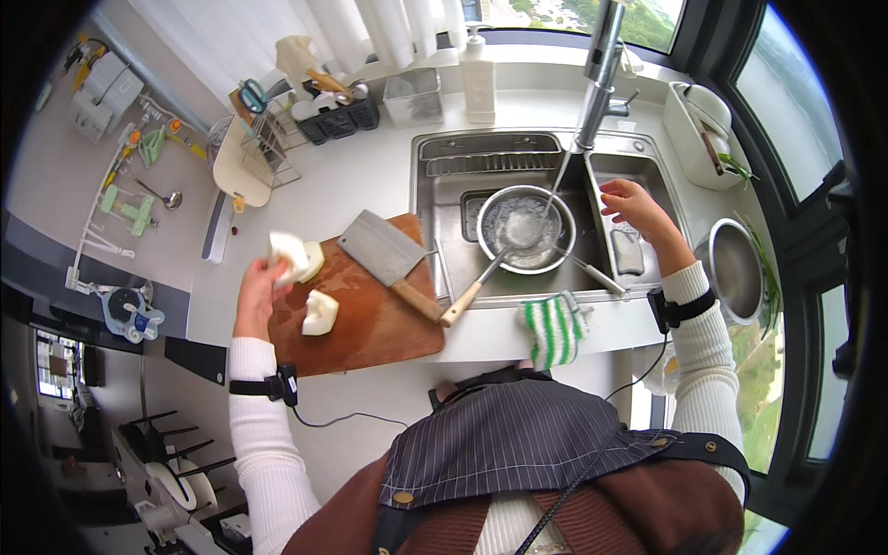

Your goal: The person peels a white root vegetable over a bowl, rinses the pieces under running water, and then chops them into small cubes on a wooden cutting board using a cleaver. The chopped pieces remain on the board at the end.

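My left hand (pixel 258 291) grips a pale, peeled piece of fruit or vegetable (pixel 288 258) above the left edge of a wooden cutting board (pixel 378 340). Two more pale pieces are on the board: a cut piece (pixel 320 313) near its middle left and another piece (pixel 312 261) partly behind the held one. A cleaver (pixel 383 246) with a wooden handle lies across the board. Over the right sink basin, my right hand (pixel 635 207) hovers with fingers slightly bent and nothing in it. Water runs from the faucet (pixel 598 114) into a metal bowl (pixel 570 243) in the sink.
Two long-handled utensils, one with a wooden handle (pixel 461 305) and one metal-handled (pixel 598 279), lean in the bowl. A green-striped cloth (pixel 555 329) hangs at the counter's front edge. At right stand a steel bowl (pixel 737 270) and a white bin (pixel 701 139); a soap bottle (pixel 479 80) is behind.
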`<state>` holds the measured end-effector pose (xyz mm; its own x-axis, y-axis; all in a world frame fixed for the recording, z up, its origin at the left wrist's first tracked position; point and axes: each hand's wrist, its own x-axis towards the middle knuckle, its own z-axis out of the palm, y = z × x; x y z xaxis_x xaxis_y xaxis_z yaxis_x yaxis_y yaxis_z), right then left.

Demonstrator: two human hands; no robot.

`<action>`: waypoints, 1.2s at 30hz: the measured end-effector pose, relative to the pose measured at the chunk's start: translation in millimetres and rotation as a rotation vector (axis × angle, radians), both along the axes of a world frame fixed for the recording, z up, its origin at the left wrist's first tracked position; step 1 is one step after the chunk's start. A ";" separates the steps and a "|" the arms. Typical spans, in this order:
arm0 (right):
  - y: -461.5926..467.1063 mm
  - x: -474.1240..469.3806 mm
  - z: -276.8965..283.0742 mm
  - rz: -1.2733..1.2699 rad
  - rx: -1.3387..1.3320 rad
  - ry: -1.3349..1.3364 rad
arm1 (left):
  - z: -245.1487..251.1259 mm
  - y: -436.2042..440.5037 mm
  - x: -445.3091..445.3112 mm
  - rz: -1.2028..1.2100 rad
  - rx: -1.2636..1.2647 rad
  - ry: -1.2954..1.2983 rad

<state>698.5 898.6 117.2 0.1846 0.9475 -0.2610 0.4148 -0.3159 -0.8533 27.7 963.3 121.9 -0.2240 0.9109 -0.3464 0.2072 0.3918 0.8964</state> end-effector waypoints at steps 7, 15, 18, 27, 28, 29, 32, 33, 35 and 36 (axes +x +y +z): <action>28.4 42.7 -14.4 0.073 0.018 0.032 | 25.4 66.7 304.2 -0.439 0.051 -0.372; 11.3 70.6 -32.3 0.096 0.114 0.094 | -80.1 75.2 525.0 -0.276 -0.152 -0.469; 0.6 87.6 -37.6 0.049 0.088 0.089 | -100.2 70.9 547.0 -0.269 -0.140 -0.416; -2.8 116.6 -60.6 0.067 0.081 0.134 | -123.3 75.2 561.5 -0.207 -0.109 -0.617; -1.5 117.7 -63.0 0.060 0.078 0.141 | -126.3 76.4 561.8 -0.165 -0.085 -0.628; 0.3 119.1 -64.3 0.060 0.065 0.142 | -128.9 76.7 561.3 -0.097 -0.046 -0.628; 4.4 119.0 -66.0 0.074 0.048 0.164 | -127.3 74.9 552.0 -0.045 0.401 -0.305; 4.5 117.0 -65.8 0.099 0.058 0.150 | -121.9 75.6 543.5 -0.093 0.389 -0.200; 4.3 111.3 -62.9 0.133 0.063 0.102 | -105.9 70.3 524.1 -0.143 0.637 0.348; 4.3 106.7 -60.9 0.143 0.063 0.087 | -95.0 66.9 514.4 -0.179 0.766 0.598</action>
